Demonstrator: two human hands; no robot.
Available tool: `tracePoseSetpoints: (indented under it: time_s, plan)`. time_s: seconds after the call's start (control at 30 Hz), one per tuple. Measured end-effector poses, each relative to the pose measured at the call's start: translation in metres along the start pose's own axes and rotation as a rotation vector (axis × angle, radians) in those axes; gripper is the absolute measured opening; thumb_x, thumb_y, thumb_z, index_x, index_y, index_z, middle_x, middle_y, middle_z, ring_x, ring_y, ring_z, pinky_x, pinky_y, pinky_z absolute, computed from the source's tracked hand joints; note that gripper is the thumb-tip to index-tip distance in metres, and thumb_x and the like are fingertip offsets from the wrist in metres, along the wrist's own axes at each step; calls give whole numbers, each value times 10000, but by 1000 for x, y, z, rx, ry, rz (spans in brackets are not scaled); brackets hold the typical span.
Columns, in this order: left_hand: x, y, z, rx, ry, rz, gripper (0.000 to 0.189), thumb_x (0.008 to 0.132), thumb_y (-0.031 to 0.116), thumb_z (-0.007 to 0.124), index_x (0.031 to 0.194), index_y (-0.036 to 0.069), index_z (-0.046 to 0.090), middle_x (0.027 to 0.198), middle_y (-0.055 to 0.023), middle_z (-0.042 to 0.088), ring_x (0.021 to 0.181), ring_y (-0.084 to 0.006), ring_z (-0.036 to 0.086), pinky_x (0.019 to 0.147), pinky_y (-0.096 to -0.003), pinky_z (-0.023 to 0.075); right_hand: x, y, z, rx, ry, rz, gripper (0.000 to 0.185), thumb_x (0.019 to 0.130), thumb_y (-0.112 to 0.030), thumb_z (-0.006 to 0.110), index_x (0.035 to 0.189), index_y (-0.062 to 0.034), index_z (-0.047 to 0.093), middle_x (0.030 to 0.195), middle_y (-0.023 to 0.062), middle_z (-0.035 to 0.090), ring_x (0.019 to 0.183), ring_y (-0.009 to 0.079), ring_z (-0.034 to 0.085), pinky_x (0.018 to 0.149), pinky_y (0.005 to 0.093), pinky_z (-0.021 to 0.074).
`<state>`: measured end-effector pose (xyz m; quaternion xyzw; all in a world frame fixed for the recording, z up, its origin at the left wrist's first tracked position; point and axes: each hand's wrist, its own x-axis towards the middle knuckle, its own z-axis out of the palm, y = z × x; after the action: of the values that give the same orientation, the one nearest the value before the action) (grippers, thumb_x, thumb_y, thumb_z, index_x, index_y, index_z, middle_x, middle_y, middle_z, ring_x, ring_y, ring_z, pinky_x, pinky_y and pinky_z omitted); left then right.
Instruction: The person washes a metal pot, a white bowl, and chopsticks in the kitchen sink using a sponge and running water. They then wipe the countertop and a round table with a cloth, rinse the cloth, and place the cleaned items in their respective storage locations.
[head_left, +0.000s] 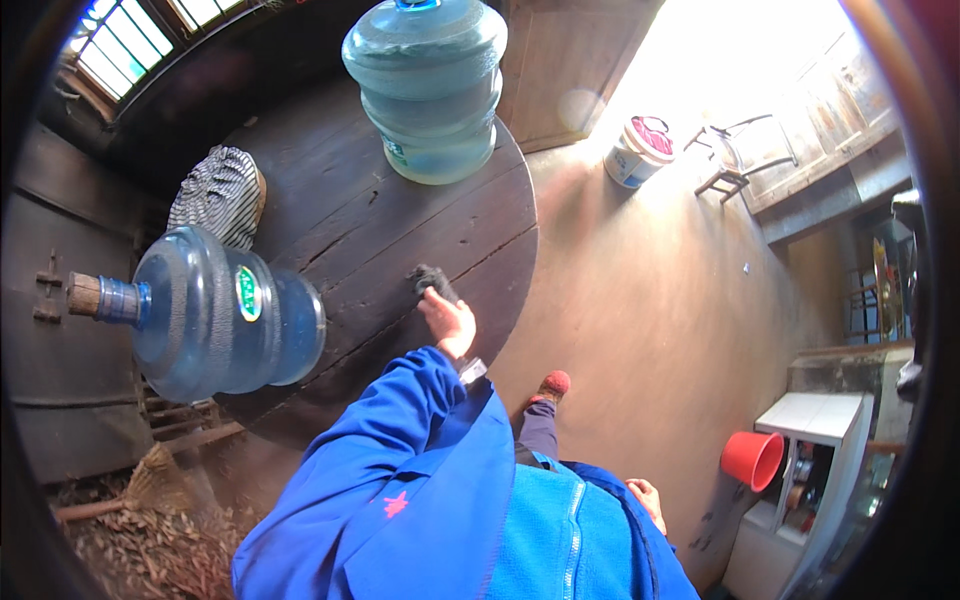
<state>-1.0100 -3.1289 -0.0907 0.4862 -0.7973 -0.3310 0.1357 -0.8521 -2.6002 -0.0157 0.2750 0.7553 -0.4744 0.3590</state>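
My left hand (450, 322) presses a crumpled dark cloth (433, 281) onto the round wooden table (480, 225), near its right side. Planks with cracks between them form the tabletop. To the left of this hand, a blue plastic water jug (206, 315) lies on its side, its neck closed with a cork-like stopper (84, 294). Another large water jug (431, 90), bluish and see-through, stands upright at the table's far edge. My right hand (649, 502) hangs beside my body, partly covered by the jacket; whether its fingers hold anything is hidden.
Striped cloth (221, 191) covers something at the table's left edge. A straw broom (157, 480) is at lower left. Rightward are a red bucket (752, 460) against a white cabinet (814, 416), a lidded white pail (637, 154) and a chair (724, 154) near the bright doorway.
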Motion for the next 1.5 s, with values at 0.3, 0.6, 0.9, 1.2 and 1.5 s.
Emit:
tracePoseSetpoints:
  time_s: [0.3,0.6,0.9,1.2,1.5]
  plan:
    - [18,146,118,-50,-203,325,535,761,122,657,1214,131,373,1099,-230,443,980,-431,539,807,-514,480,83,-69,-173,-150,142,-128,172,906,-136,581,1050,-43,598,859,92,688,692,116,623,570,234,495]
    - [-58,60,59,39,-4,397,419,737,17,562,1136,131,507,1065,-150,480,1001,-363,527,774,-463,501,212,-160,-212,-389,-83,-220,179,871,-89,582,1006,24,612,800,78,657,691,133,617,637,264,513]
    - [-167,-110,-109,378,315,-420,413,803,148,638,1166,76,457,1047,-226,510,971,-440,533,804,-510,463,252,-329,-89,-668,-290,-319,204,885,-184,562,1014,-36,617,850,86,696,736,152,640,607,287,521]
    - [14,-64,-132,6,424,6,504,790,45,636,1256,1,448,1206,-247,540,1114,-409,526,932,-441,442,228,-447,52,-788,-427,-667,178,888,-125,556,1024,-27,618,853,86,696,751,130,627,635,265,503]
    - [258,-70,-131,-1,757,-257,614,814,9,576,1386,62,360,1298,-228,463,1179,-401,463,999,-458,384,206,-411,38,-747,-310,-376,175,881,-129,578,1007,-17,628,858,87,695,743,139,637,607,266,508]
